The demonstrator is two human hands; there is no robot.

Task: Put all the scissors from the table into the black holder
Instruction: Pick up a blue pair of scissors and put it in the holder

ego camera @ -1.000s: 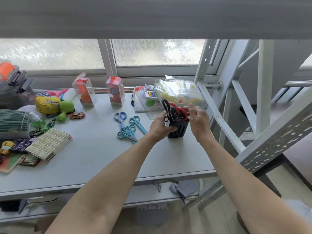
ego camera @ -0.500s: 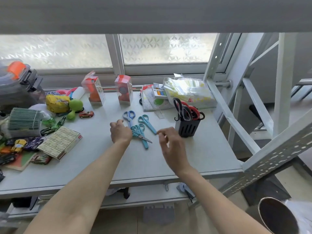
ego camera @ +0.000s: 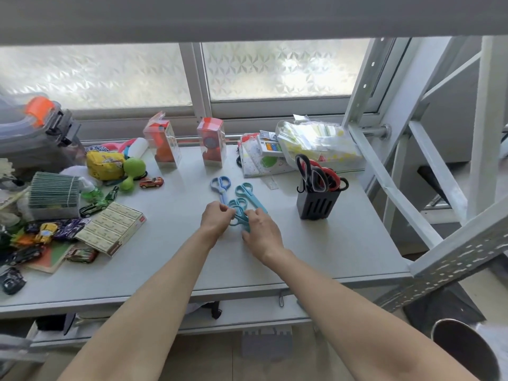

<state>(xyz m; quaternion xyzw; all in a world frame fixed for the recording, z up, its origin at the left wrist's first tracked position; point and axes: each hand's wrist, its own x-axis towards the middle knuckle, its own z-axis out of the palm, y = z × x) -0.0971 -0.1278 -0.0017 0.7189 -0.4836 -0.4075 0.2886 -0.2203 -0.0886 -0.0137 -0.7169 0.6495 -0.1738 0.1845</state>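
The black slotted holder [ego camera: 314, 207] stands upright on the grey table [ego camera: 330, 248], right of centre, with black-handled and red-handled scissors [ego camera: 316, 174] standing in it. Blue and teal scissors lie at the table's middle: a blue pair [ego camera: 221, 185], a teal pair [ego camera: 248, 195], and a teal pair [ego camera: 238, 213] between my hands. My left hand [ego camera: 215, 219] and my right hand [ego camera: 261, 232] both pinch at that nearest teal pair, whose blades are hidden under my fingers.
Toy cars, a card box [ego camera: 114, 228], a green squeeze toy [ego camera: 132, 171] and snack packs crowd the table's left. Two clear gift boxes [ego camera: 211, 143] and a plastic bag [ego camera: 316, 141] line the back by the window. A white metal frame [ego camera: 398, 188] rises at right.
Both hands left the holder, moved left and down to the teal scissors, and have closed in on the nearest pair. The camera view shifted left.
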